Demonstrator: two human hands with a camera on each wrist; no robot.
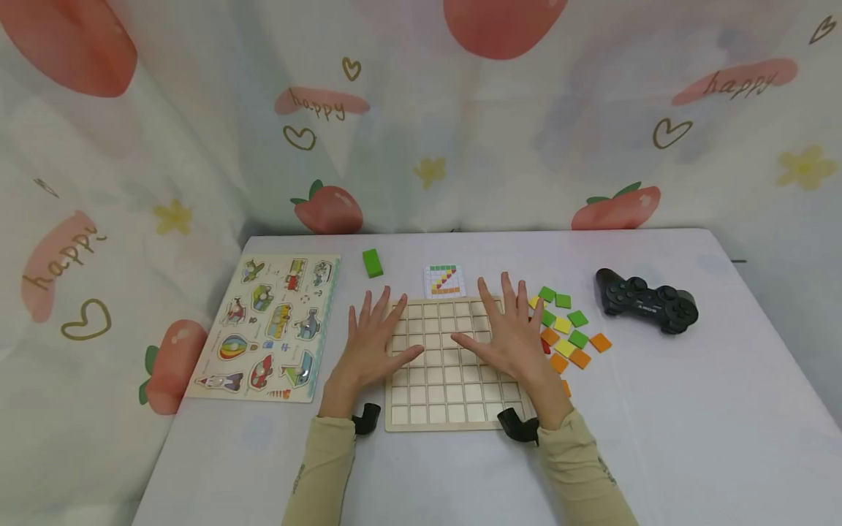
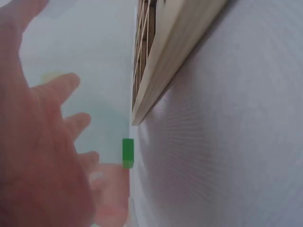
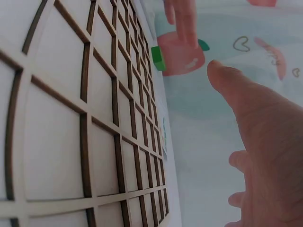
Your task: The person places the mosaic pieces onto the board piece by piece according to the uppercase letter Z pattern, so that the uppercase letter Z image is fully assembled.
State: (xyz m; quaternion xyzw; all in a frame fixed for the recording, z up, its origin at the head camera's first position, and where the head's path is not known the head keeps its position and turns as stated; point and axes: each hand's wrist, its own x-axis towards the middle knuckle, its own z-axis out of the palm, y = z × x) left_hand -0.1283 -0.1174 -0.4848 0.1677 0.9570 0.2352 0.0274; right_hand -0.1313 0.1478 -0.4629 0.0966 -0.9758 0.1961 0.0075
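Grid board (image 1: pixel 437 394), pale wood divided into square cells, lies flat near the middle of the white counter (image 1: pixel 723 409), under the person's two raised hands. Left of it lies a picture puzzle board (image 1: pixel 303 394) with a balloon, a boat and a rocket among its pieces. The right hand (image 1: pixel 513 343) is wide, its fingers spread above the grid board's right part; the left hand (image 1: pixel 373 343) is just as wide, above the left edge, thumb pointing inward. Well to the right sits a black game controller (image 1: pixel 647 301). Just beyond the grid board's far edge is a card (image 1: pixel 444 280) with a coloured pattern, and a green block (image 1: pixel 372 263) is left of it. Smallest, square tiles (image 1: pixel 563 348) in green, yellow, orange and red lie scattered beside the right edge, partly hidden by the right hand.
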